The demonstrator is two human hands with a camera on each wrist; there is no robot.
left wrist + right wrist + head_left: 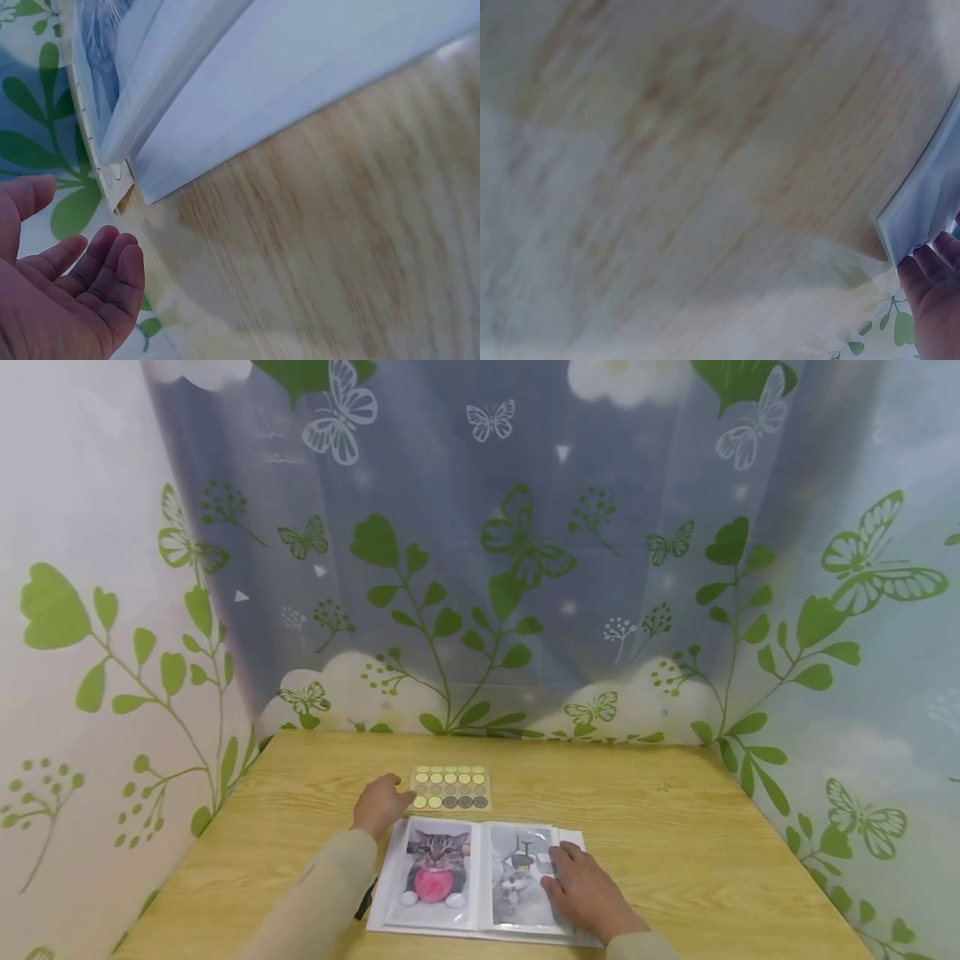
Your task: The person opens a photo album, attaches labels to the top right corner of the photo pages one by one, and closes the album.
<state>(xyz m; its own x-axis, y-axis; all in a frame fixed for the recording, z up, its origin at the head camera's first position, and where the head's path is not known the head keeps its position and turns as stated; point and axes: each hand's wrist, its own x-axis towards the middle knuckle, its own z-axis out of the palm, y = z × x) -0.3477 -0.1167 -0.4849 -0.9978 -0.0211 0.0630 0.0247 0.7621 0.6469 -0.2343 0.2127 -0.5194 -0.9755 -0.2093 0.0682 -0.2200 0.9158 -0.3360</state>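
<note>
On the table lies a photo album, spread open, with clear sleeves over its pages. The left page has a picture of a tabby cat with a pink round shape; the right page shows a pale, fluffy animal picture. Behind the album is a sheet of round stickers, yellow and grey. My left hand is at the sheet's left edge; the left wrist view shows its fingers loosely bent with nothing in them. My right hand rests on the right page near its outer edge, fingers extended.
A small dark object sticks out beside the album's left edge, mostly hidden by my left sleeve. The wood-grain table reaches back to curtains printed with leaves and butterflies, which also hang on both sides.
</note>
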